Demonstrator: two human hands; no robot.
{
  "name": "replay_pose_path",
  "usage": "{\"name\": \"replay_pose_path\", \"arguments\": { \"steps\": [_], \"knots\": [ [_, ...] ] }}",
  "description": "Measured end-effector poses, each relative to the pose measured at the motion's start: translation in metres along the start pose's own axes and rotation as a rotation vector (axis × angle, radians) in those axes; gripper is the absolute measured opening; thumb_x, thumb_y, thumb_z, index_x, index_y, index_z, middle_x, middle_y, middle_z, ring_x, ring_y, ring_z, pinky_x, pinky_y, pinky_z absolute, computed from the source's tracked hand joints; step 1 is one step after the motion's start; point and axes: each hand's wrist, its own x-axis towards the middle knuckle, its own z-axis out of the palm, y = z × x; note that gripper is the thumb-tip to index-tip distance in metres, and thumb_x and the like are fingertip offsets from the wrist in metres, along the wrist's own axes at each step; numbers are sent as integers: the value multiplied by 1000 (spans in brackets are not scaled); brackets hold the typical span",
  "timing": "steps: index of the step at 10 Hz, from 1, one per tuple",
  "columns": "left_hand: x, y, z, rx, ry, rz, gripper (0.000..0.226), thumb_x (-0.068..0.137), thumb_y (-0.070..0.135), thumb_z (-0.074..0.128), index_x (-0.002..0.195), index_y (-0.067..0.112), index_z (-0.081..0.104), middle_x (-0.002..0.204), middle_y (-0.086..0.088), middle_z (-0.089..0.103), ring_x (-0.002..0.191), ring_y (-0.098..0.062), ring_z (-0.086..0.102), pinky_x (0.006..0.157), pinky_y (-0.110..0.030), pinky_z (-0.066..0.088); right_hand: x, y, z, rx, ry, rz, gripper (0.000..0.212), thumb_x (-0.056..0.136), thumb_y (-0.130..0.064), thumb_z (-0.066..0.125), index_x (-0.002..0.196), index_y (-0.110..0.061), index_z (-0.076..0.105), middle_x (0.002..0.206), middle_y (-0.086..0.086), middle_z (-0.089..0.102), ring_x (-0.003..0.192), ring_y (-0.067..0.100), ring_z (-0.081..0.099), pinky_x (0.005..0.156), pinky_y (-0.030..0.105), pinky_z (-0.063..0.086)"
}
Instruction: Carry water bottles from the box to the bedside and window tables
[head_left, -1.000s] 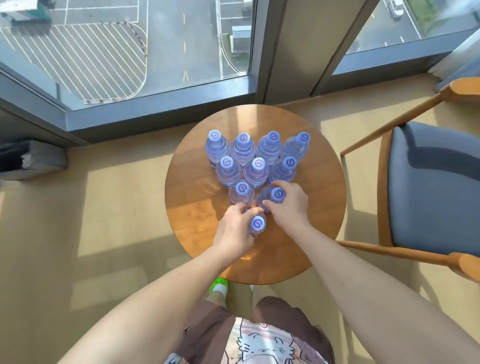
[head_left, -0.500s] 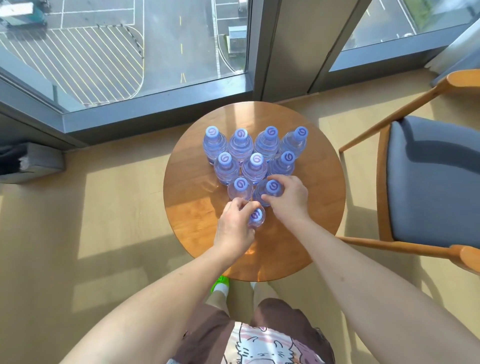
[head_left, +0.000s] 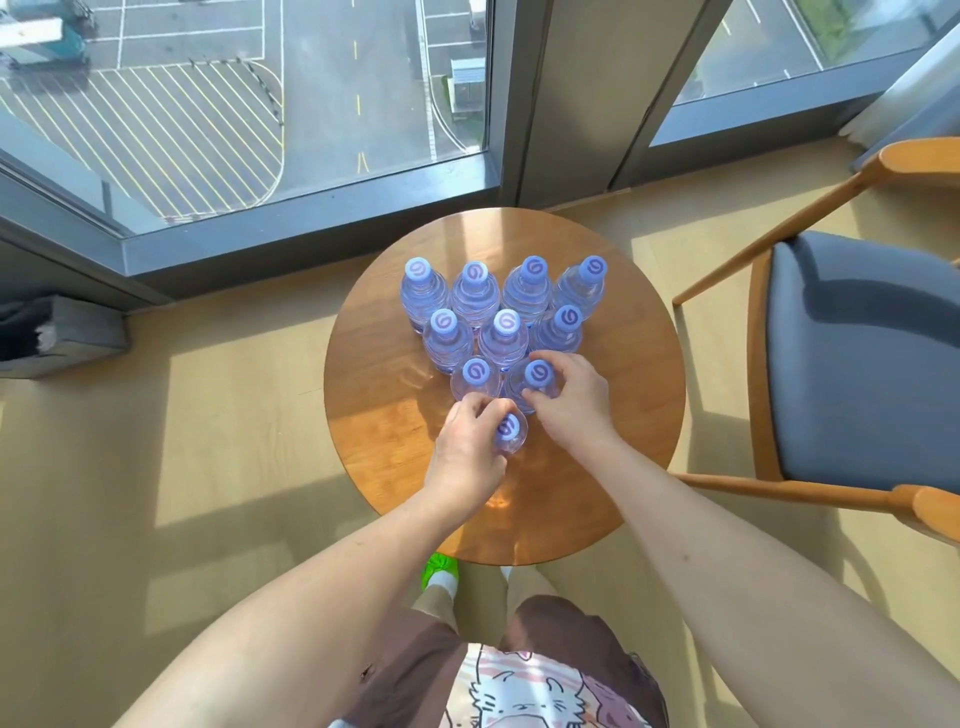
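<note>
Presently, ten capped water bottles stand upright in a triangle on the round wooden bench beside the window. Left hand grips the nearest bottle at the triangle's tip. Right hand pinches the second-row right bottle below its cap. An upholstered chair stands to the right.
</note>
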Motion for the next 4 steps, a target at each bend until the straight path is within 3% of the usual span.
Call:
{"name": "replay_pose_path", "arguments": {
  "steps": [1, 3, 4],
  "knots": [
    [-1, 1, -6, -23, -47, 19, 52, 74, -2, 67, 124, 12, 66, 119, -6, 59, 113, -30, 56, 93, -40, 49, -4, -4, -2, 19, -9, 27, 55, 77, -9, 82, 130, -16, 68, 127, 5, 68, 117, 20, 63, 98, 20, 42],
    [-6, 5, -26, -17, -61, 62, 52, 84, 30, 77, 133, 20, 62, 128, 0, 60, 119, -22, 58, 98, -32, 45, -23, -20, -6, 29, 5, 37, 60, 77, -11, 80, 135, -19, 65, 126, 3, 71, 119, 20, 64, 102, 27, 46],
    [-9, 11, -43, 18, -42, 118, 43, 87, 31, 72, 128, 24, 64, 124, 3, 62, 116, -23, 60, 94, -32, 45, -35, -31, -7, 29, 54, 12, 55, 78, -10, 78, 131, -18, 68, 124, 4, 72, 117, 22, 65, 100, 27, 47]
  ]
}}
